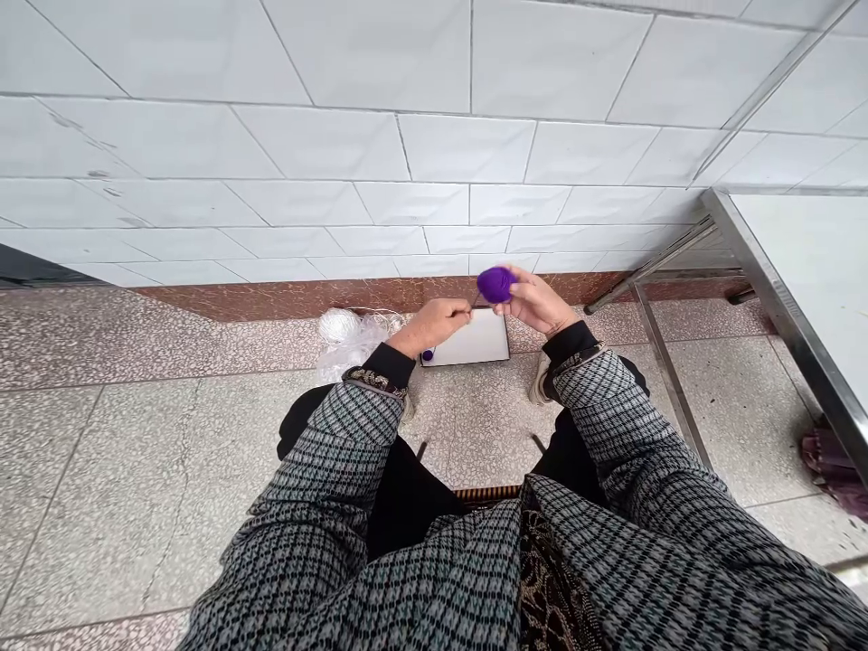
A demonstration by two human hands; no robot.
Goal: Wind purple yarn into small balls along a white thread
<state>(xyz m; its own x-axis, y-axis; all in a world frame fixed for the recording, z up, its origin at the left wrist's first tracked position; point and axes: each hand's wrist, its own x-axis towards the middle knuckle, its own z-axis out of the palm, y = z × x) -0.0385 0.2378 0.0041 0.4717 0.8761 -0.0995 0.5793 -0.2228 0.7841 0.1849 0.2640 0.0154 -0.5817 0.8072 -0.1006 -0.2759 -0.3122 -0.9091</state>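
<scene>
A purple ball of yarn is held up in my right hand, with the fingers and thumb curled round its right side. My left hand is closed in a pinch just left of the ball, on a thin strand that runs to it. Below the hands, a shallow white tray with a dark rim lies on the floor. A smaller purple ball of yarn sits in its left front corner, partly under my left wrist.
White yarn and a clear plastic bag lie on the floor to the left of the tray. At the right stands a metal-framed table, with a dark red cloth beneath it. A tiled wall rises ahead.
</scene>
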